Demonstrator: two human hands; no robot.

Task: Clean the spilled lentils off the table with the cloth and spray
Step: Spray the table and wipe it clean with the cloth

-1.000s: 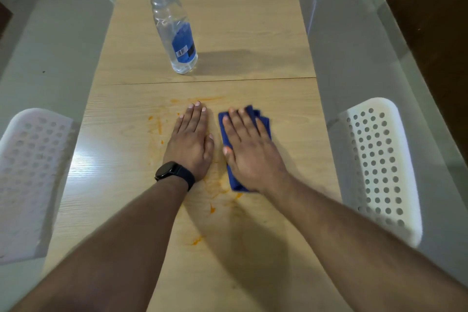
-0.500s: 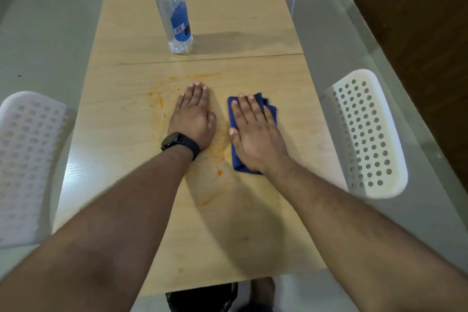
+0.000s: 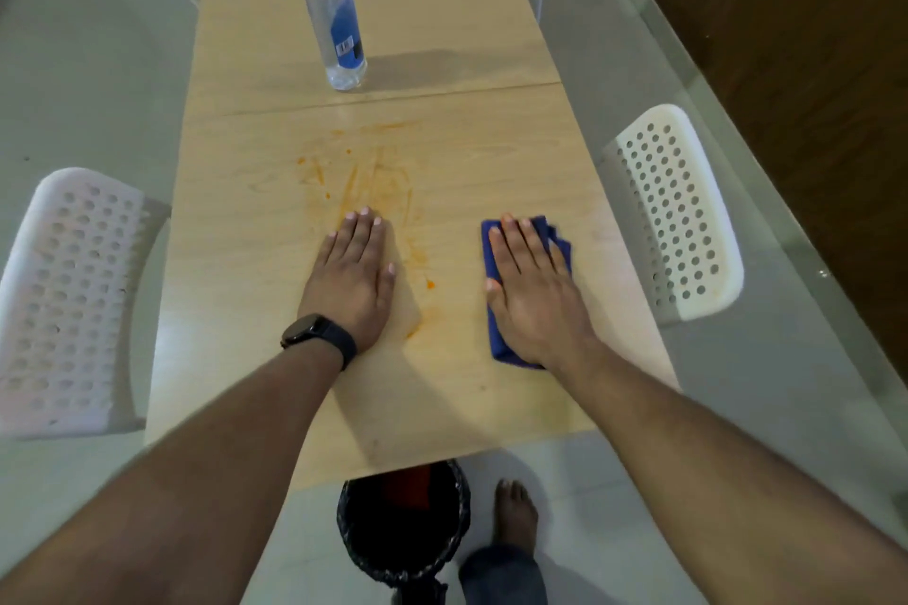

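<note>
The tabletop's (image 3: 275, 319) near edge lies just behind both wrists, with a black-lined bin (image 3: 403, 521) on the floor below it. Bare wood stretches between the hands and up to the spray bottle (image 3: 339, 20), standing upright beyond the seam. Orange lentil smears (image 3: 378, 182) streak the wood ahead of the left hand (image 3: 351, 283), which lies flat, fingers straight and together. The right hand (image 3: 533, 287) presses flat, fingers straight, on the blue cloth (image 3: 557, 243) near the tabletop's right edge. White perforated chairs (image 3: 678, 211) flank the sides.

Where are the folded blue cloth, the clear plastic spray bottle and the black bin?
Folded blue cloth (image 3: 557, 238): head view, far right corner.
Clear plastic spray bottle (image 3: 344, 34): head view, blue label.
Black bin (image 3: 356, 550): head view, left rim.
</note>
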